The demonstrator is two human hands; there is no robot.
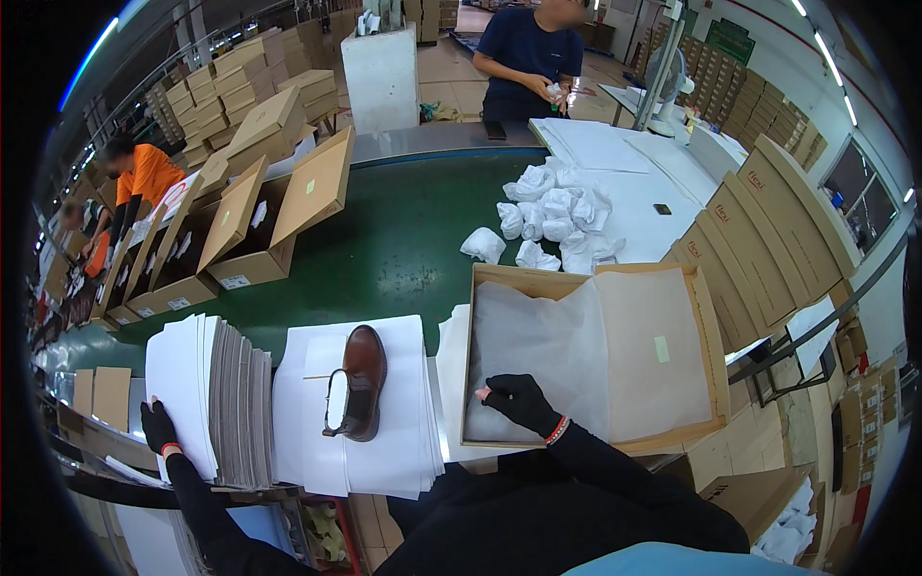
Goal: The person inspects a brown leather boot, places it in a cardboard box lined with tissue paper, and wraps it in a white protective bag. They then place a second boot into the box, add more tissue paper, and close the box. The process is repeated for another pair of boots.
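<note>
My right hand, in a black glove with bare fingertips, is curled over the near left part of an open cardboard shoebox. Its fingers are pinched at the white tissue paper lining the box. My left hand, gloved likewise, rests with extended fingers against the left edge of a thick stack of white paper sheets. Between my hands, a brown leather ankle boot lies on its side on another pile of white sheets, with white filling visible in its opening.
Crumpled white paper balls lie beyond the box on the green conveyor belt. Open shoeboxes line the far left, and closed boxes lean at the right. Across the belt, a person in dark blue handles something white; another wears orange.
</note>
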